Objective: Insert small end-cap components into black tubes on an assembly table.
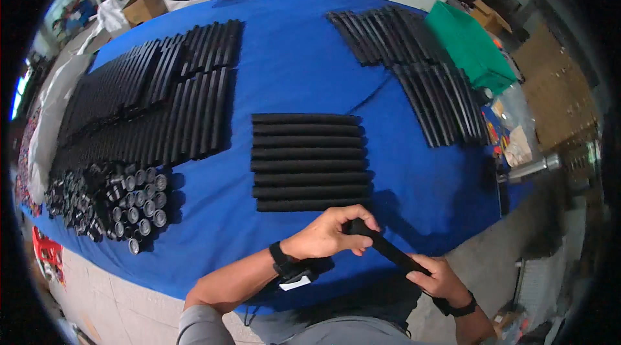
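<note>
Gripping one slim black foam-like tube (393, 253), both hands are closed on it near its two ends: the left hand (333, 234) has the far end, with index finger curled over and thumb pressed along the near side; the right hand (441, 277) has the near end, thumb on top, its other fingers mostly hidden. The tube hangs in front of the body, its long axis slanting from far left to near right. Ahead and to the left of it, a row of black tubes (310, 165) lies on the blue cloth (291, 60), their long axes running left to right, so the held tube sits askew to them. Nearer this row is the left hand, just beside its closest tube in view. The left forearm (239, 277) reaches in from lower left, the right forearm (475, 329) from lower right.
</note>
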{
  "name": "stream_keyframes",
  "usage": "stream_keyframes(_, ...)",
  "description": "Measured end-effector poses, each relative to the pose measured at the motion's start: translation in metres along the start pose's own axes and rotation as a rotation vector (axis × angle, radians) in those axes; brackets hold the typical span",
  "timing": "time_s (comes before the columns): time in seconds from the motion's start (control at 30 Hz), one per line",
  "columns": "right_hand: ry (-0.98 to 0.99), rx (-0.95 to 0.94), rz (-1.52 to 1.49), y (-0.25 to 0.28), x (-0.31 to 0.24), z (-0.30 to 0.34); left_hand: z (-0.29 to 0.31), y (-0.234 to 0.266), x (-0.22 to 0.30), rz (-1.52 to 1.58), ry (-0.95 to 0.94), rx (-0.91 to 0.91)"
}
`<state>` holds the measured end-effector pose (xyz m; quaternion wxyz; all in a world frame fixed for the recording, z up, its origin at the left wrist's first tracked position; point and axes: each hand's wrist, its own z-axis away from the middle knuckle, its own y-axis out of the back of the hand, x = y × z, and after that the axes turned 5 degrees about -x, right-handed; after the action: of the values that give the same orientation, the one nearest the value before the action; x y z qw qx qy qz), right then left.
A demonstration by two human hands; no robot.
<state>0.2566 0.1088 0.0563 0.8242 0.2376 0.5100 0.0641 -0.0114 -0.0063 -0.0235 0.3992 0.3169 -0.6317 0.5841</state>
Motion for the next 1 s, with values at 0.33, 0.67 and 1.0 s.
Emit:
stream_keyframes(0.33, -0.309, -0.174, -0.241, 0.006, 0.035, 0.007, -0.006, 0.004, -0.008, -0.474, -0.332, -0.090)
stream_keyframes(0.67, -0.249, 0.117, -0.258, 0.015, 0.047, 0.016, -0.009, 0.001, 0.002, -0.158, -0.133, -0.015)
stream_keyframes(1.0, -0.179, 0.257, -0.135, 0.015, 0.073, 0.021, -0.008, -0.002, -0.003, -0.036, -0.096, -0.014)
